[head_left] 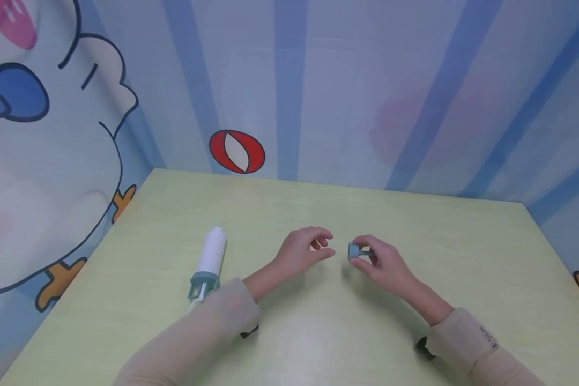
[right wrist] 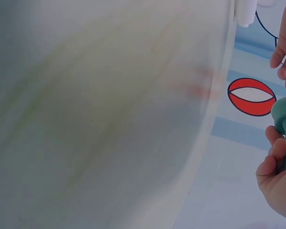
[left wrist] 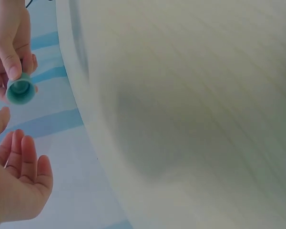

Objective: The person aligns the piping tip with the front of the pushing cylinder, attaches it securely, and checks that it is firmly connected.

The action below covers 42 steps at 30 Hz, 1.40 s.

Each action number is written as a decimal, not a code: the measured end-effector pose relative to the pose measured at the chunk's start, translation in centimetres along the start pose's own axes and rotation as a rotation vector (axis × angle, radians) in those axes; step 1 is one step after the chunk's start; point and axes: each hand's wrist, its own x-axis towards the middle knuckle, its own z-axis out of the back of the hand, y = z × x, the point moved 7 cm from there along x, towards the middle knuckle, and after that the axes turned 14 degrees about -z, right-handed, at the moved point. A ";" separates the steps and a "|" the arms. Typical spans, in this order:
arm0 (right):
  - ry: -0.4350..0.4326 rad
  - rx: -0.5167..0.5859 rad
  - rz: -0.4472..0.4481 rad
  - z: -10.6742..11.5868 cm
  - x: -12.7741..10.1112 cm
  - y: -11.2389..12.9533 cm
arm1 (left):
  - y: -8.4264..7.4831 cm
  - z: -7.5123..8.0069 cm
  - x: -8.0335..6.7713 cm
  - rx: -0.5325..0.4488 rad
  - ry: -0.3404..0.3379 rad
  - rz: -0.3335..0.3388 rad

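My right hand (head_left: 385,266) pinches a small teal cup-shaped piece (head_left: 354,251) with a thin stem, held above the table. The cup's hollow mouth (left wrist: 20,91) faces the camera in the left wrist view, with a ring visible inside. In the right wrist view its rounded back (right wrist: 282,113) and stem show between the fingers. My left hand (head_left: 300,250) hovers just left of the piece, fingers loosely bent and holding nothing; a small gap separates the two. Further left, a white tube (head_left: 212,254) with a teal collar (head_left: 205,280) and a white rod lies on the table.
The pale yellow-green table (head_left: 318,343) meets a blue striped wall (head_left: 338,96) at its back edge. Cartoon figures and a red oval are printed on the walls. My left forearm (head_left: 207,324) passes close to the white tube's rod end.
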 end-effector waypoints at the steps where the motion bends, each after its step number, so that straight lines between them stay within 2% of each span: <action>1: 0.001 0.000 -0.005 0.0 0.0 -0.1 | 0.0 0.3 -0.2 0.007 0.001 -0.001; 6: 0.005 -0.007 -0.005 0.1 0.0 -0.2 | 0.2 2.1 -1.0 0.053 0.020 0.022; 11: 0.001 -0.021 0.005 0.3 0.0 -0.3 | 0.8 4.4 -2.3 0.078 0.038 0.089; 19: -0.006 -0.028 0.002 0.5 0.1 -0.5 | 3.0 7.8 -3.9 0.204 0.076 0.129; 25: -0.009 -0.039 -0.008 0.5 0.1 -0.7 | 4.8 9.8 -5.2 0.249 0.086 0.189; 33: -0.010 -0.038 -0.016 0.7 0.0 -1.0 | 6.8 11.7 -6.8 0.267 0.085 0.237; 39: -0.005 -0.032 -0.028 0.7 0.1 -1.4 | 8.7 12.6 -8.3 0.253 0.134 0.310; 42: -0.002 -0.031 -0.031 0.7 0.0 -1.5 | 9.5 12.8 -9.0 0.271 0.160 0.316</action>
